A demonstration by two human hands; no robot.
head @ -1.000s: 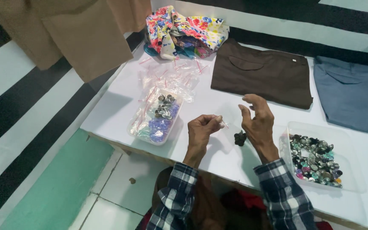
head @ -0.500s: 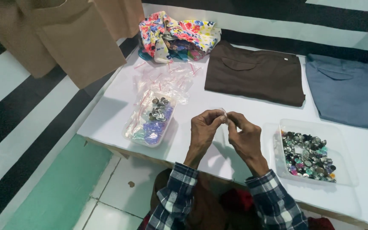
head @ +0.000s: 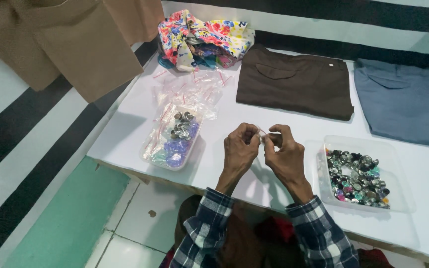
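Observation:
My left hand (head: 241, 149) and my right hand (head: 285, 155) meet above the white table (head: 125, 124), fingertips pinched together on a small clear plastic bag (head: 262, 134) with a red strip. What is inside the bag is hidden by my fingers. A clear tray (head: 398, 201) of dark and coloured beaded pieces lies just right of my right hand. Left of my left hand, another clear tray (head: 148, 160) holds filled little bags of silver and blue pieces.
Several loose small bags (head: 194, 89) lie behind the left tray. A folded brown shirt (head: 294, 82) and a grey-blue one (head: 408, 99) lie at the back, with a floral cloth (head: 204, 37) at the far left corner. Tan fabric (head: 75, 49) hangs left of the table.
A second ago my right hand was raised apart from the left, with a dark piece dangling below it. The hands have since come together on the small bag.

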